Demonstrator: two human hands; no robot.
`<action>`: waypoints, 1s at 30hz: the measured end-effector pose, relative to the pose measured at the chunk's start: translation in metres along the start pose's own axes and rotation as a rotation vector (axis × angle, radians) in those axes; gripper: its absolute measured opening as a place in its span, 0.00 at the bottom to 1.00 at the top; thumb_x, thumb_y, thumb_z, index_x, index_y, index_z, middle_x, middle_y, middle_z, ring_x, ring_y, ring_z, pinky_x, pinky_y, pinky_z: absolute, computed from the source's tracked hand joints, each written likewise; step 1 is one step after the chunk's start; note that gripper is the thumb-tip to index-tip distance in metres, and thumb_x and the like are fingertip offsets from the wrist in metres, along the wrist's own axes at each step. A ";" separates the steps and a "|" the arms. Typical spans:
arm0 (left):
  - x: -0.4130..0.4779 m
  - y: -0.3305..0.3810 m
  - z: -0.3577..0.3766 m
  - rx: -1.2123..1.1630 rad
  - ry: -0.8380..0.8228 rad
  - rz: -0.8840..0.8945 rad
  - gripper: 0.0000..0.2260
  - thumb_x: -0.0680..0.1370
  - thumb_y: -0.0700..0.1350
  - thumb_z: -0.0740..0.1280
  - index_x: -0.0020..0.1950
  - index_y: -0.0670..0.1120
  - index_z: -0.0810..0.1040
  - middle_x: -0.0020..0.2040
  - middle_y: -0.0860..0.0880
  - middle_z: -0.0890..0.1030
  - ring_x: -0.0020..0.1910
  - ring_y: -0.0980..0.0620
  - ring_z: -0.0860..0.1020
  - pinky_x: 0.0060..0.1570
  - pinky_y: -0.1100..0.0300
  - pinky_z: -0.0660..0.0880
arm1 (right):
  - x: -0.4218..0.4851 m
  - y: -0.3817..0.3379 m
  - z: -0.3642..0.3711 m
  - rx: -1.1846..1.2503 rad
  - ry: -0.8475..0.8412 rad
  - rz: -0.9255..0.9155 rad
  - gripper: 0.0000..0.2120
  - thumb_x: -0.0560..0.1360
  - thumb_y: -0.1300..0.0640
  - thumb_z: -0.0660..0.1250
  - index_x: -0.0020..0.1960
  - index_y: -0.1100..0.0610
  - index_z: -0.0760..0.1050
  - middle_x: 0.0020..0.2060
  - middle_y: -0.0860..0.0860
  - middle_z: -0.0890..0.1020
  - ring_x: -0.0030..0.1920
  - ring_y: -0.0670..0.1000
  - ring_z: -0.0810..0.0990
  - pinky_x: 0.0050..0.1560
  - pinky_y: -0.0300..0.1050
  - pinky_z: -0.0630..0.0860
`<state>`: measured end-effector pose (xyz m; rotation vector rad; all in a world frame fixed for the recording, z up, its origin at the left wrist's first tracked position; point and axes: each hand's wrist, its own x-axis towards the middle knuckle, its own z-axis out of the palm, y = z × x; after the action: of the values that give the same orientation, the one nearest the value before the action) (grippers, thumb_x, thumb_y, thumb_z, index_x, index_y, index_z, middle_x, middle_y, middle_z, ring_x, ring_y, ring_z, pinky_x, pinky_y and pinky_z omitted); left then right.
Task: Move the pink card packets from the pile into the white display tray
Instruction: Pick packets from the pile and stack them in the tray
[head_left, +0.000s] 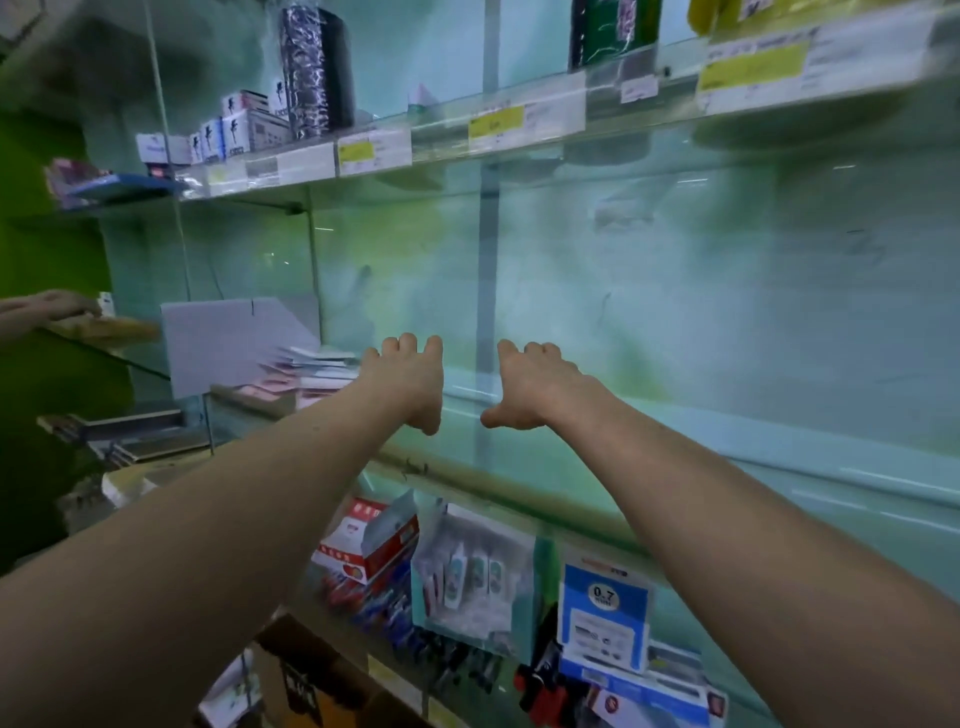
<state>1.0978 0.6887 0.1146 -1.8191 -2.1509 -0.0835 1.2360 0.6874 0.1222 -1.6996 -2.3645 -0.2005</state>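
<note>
A loose pile of pink and white card packets (306, 376) lies on the glass shelf (675, 447), left of my hands. Directly behind the pile stands a white panel (223, 345), which looks like part of the white display tray; the rest of that tray is unclear. Both of my arms reach forward over the shelf with palms down. My left hand (408, 382) hovers just right of the pile without touching it. My right hand (530, 387) is beside it, thumb spread out. Nothing shows in either hand, and the fingertips bend away out of sight.
Above, another glass shelf (363, 156) with price labels carries small boxes (234, 130) and dark rolls (314, 73). Below, hanging stationery packs (472, 571) and a red box (369, 540). Another person's hand (52, 306) rests on a brown stack at far left. A green wall borders the left.
</note>
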 end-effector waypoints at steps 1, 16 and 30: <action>0.009 -0.001 0.003 0.002 0.001 -0.006 0.42 0.70 0.49 0.73 0.76 0.45 0.51 0.72 0.40 0.61 0.70 0.40 0.61 0.67 0.47 0.62 | 0.009 0.000 0.002 0.001 0.004 -0.006 0.35 0.73 0.46 0.68 0.73 0.57 0.56 0.66 0.58 0.66 0.67 0.58 0.63 0.57 0.51 0.68; 0.089 -0.034 0.028 0.024 0.003 -0.020 0.43 0.71 0.51 0.73 0.76 0.44 0.50 0.71 0.39 0.61 0.70 0.39 0.61 0.67 0.47 0.62 | 0.096 -0.020 0.024 0.034 0.023 -0.072 0.36 0.73 0.46 0.69 0.73 0.57 0.56 0.67 0.58 0.66 0.68 0.59 0.64 0.57 0.51 0.67; 0.153 -0.124 0.066 -0.036 -0.009 0.078 0.43 0.72 0.51 0.72 0.77 0.44 0.48 0.72 0.39 0.60 0.71 0.39 0.60 0.68 0.46 0.62 | 0.163 -0.102 0.058 -0.004 -0.001 -0.004 0.37 0.73 0.45 0.68 0.73 0.58 0.56 0.67 0.60 0.66 0.68 0.60 0.64 0.61 0.53 0.68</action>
<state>0.9428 0.8273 0.1149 -1.9251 -2.0943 -0.0966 1.0836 0.8180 0.1104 -1.6970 -2.3699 -0.2059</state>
